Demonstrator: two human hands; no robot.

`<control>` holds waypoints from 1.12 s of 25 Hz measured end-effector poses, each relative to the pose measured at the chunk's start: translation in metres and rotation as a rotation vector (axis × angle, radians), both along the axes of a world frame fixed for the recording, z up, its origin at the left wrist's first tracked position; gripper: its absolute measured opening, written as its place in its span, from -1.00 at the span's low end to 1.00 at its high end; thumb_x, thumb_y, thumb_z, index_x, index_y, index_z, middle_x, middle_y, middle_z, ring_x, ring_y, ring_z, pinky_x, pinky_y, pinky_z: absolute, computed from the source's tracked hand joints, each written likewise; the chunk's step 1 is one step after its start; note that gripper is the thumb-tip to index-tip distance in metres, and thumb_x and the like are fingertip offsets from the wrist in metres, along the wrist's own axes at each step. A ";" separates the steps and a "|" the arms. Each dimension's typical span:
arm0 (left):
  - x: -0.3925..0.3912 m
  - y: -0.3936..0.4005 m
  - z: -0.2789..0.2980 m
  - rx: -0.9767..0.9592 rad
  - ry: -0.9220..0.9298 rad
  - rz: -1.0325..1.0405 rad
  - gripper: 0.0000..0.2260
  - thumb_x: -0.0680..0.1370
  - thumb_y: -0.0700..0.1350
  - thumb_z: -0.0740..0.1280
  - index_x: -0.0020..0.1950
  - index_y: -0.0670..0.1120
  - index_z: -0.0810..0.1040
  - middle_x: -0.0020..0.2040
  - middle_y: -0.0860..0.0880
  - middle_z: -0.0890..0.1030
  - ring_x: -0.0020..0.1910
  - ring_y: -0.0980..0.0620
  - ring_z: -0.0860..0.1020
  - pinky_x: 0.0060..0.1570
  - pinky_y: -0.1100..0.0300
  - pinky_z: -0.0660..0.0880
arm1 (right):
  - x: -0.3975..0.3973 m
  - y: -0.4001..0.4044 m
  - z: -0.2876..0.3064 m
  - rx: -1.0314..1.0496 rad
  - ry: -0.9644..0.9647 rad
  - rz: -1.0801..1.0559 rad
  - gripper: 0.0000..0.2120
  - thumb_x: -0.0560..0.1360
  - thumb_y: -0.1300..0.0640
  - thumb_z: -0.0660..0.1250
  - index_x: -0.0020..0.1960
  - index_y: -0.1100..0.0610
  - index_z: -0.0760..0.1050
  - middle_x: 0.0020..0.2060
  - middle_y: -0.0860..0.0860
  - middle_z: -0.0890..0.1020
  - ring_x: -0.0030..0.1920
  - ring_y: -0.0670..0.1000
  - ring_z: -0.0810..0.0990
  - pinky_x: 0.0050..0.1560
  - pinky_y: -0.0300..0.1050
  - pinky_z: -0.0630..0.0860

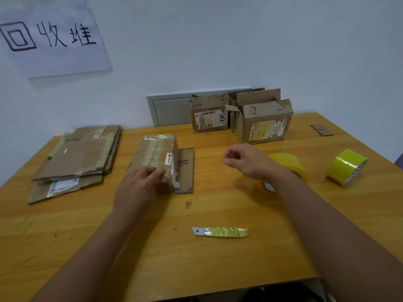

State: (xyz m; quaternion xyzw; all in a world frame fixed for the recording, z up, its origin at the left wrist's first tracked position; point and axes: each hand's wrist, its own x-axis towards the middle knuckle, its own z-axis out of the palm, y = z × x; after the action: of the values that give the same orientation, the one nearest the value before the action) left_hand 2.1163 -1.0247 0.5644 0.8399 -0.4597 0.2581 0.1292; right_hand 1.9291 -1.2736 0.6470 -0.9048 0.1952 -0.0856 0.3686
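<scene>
Hands: 2, both bare, over the wooden table [196, 264].

Left hand [139, 184]: fingers laid out fairly straight, palm down, pressing on the near end of the taped carton [156, 149]. No curl round it.

Right hand [244, 160]: raised clear of the table, well right of the carton. Fingers curled in, thumb tip against forefinger tip. Nothing discernible between them.

Taped carton: 1, centre of the table. It is squashed low, wrapped in clear tape, with a white label strip peeling at its right edge. It lies on 1 flat cardboard sheet [186, 168], which sticks out to its right.

Other items, counted:
- flattened cartons [80, 153]: 1 stack at the left of the table, several layers, exact number cannot be told
- open boxes standing at the back edge: 2 plainly, left box [209, 115] and right box [267, 124]; whether the raised flaps behind them belong to a third, cannot tell
- tape rolls: 2; pale roll [287, 164] partly hidden behind the right wrist, bright yellow roll [346, 166] near it, further right, on its side
- blade [220, 232]: 1, handle end wrapped in yellowish tape, near the front edge, apart from both hands
- cardboard scrap [321, 129]: 1, far right
- paper sign [54, 35]: 1, on the wall, handwritten characters
</scene>
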 end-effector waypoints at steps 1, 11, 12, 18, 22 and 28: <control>-0.005 -0.004 -0.002 -0.018 0.017 0.022 -0.72 0.58 -0.03 0.29 0.26 -0.02 0.60 0.12 -0.11 0.61 0.05 -0.18 0.56 0.00 -0.05 0.50 | 0.000 0.003 -0.002 0.014 -0.009 0.025 -0.92 0.60 0.12 0.30 -0.02 0.06 0.56 -0.14 -0.03 0.58 -0.07 0.00 0.54 -0.01 -0.05 0.49; -0.018 -0.019 -0.003 -0.071 0.134 0.126 -0.55 0.58 0.23 0.10 0.17 -0.01 0.61 0.10 -0.12 0.61 0.08 -0.16 0.55 0.17 -0.11 0.40 | 0.013 0.034 -0.039 -0.297 0.274 0.196 -0.90 0.61 0.07 0.22 -0.05 -0.06 0.47 -0.09 -0.10 0.55 0.06 0.02 0.45 0.31 0.09 0.19; -0.018 -0.020 -0.002 -0.074 0.145 0.129 -0.55 0.58 0.24 0.09 0.17 -0.01 0.61 0.10 -0.12 0.61 0.08 -0.16 0.55 0.17 -0.11 0.40 | 0.014 0.034 -0.042 -0.314 0.295 0.206 -0.91 0.60 0.06 0.23 -0.06 -0.06 0.48 -0.09 -0.10 0.56 0.05 0.01 0.46 0.32 0.10 0.19; -0.022 -0.021 -0.001 -0.060 0.164 0.165 -0.46 0.50 0.35 0.14 0.17 -0.02 0.62 0.10 -0.13 0.59 0.09 -0.19 0.52 0.14 -0.09 0.39 | 0.014 0.037 -0.059 -0.400 0.292 0.228 -0.79 0.56 -0.12 0.29 -0.08 0.01 0.45 -0.16 -0.06 0.57 -0.07 -0.02 0.47 0.28 0.09 0.16; -0.024 -0.019 0.001 -0.048 0.152 0.154 -0.44 0.48 0.36 0.15 0.19 -0.02 0.61 0.11 -0.14 0.58 0.10 -0.19 0.52 0.16 -0.10 0.40 | 0.016 0.038 -0.060 -0.481 0.315 0.184 -0.70 0.53 -0.21 0.29 -0.07 0.03 0.46 -0.13 -0.04 0.57 0.02 0.02 0.45 0.31 0.12 0.20; -0.026 -0.012 0.001 -0.021 0.153 0.137 -0.37 0.45 0.39 0.11 0.29 0.01 0.56 0.18 -0.15 0.57 0.17 -0.19 0.51 0.22 -0.14 0.39 | 0.019 0.046 -0.059 -0.612 0.342 0.067 -0.24 0.47 -0.35 0.25 0.49 0.09 0.21 0.41 0.06 0.30 0.40 0.14 0.23 0.42 0.10 0.21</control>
State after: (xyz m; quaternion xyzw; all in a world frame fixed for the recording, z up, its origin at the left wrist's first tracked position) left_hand 2.0903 -1.0370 0.5653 0.8851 -0.3873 0.2064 0.1549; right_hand 1.9486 -1.2276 0.5884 -0.9805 0.1898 0.0250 0.0450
